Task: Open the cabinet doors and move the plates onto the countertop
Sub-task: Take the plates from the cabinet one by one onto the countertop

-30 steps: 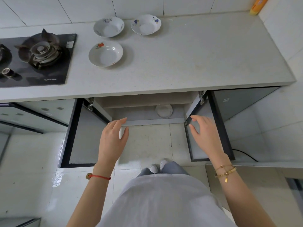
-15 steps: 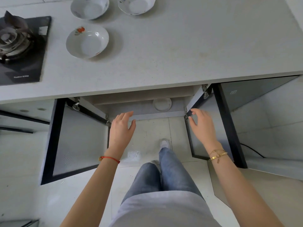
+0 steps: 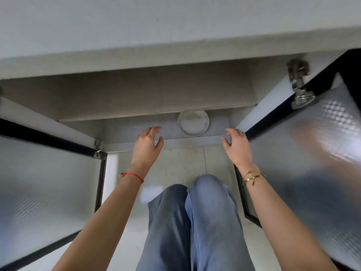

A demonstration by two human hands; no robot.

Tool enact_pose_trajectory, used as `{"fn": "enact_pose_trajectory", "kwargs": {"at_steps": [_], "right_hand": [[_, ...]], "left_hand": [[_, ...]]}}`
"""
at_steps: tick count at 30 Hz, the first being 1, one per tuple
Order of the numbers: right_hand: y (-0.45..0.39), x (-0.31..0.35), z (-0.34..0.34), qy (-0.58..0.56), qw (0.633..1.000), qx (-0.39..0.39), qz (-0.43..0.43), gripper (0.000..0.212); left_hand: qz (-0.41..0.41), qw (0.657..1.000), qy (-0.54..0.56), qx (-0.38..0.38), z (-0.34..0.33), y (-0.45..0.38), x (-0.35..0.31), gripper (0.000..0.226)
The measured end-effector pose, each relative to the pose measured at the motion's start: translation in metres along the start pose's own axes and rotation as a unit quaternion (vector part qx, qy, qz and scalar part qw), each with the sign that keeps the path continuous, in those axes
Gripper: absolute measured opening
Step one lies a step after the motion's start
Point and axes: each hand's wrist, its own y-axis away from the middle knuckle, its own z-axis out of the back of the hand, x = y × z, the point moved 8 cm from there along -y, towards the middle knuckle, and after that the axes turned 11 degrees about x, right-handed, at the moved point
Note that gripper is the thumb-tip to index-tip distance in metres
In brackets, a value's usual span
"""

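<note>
Both hands are spread open and hold nothing: the left hand at centre frame reaches over the cabinet's front lip, the right hand beside the right door. Between them, slightly above, a white plate lies inside the cabinet. The left door stands open at lower left; the countertop fills the top.

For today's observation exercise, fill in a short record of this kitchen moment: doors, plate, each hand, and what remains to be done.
cabinet doors: left door and right door both swung open
plate: one plate inside the cabinet, toward the right of the shelf
left hand: open, empty, at the shelf edge, left of the plate
right hand: open, empty, near the right door's inner edge
countertop: overhead, bare where visible
remaining: plate not yet grasped or lifted out
</note>
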Motion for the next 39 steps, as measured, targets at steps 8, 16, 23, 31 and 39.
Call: {"fn": "enact_pose_trajectory", "kwargs": {"at_steps": [8,16,23,31,39], "right_hand": [[-0.13,-0.063,-0.118,0.072,0.997,-0.005,0.013,0.031],[-0.216,-0.099,-0.183,0.035,0.999,-0.008,0.028,0.032],[-0.248,-0.122,-0.212,0.018,1.0,-0.007,-0.001,0.035],[-0.252,-0.122,-0.218,-0.035,0.999,0.005,-0.005,0.031],[-0.209,-0.117,-0.216,-0.069,0.998,0.011,0.003,0.032]], "left_hand": [[-0.01,1.0,0.013,-0.014,-0.135,-0.118,0.075,0.033],[0.017,0.999,-0.041,0.029,-0.223,-0.2,0.121,0.04],[0.045,0.995,-0.061,0.067,-0.266,-0.244,0.13,0.034],[0.056,0.995,-0.008,0.082,-0.278,-0.256,0.139,0.031],[0.039,0.995,0.085,0.035,-0.264,-0.203,0.139,0.015]]}}
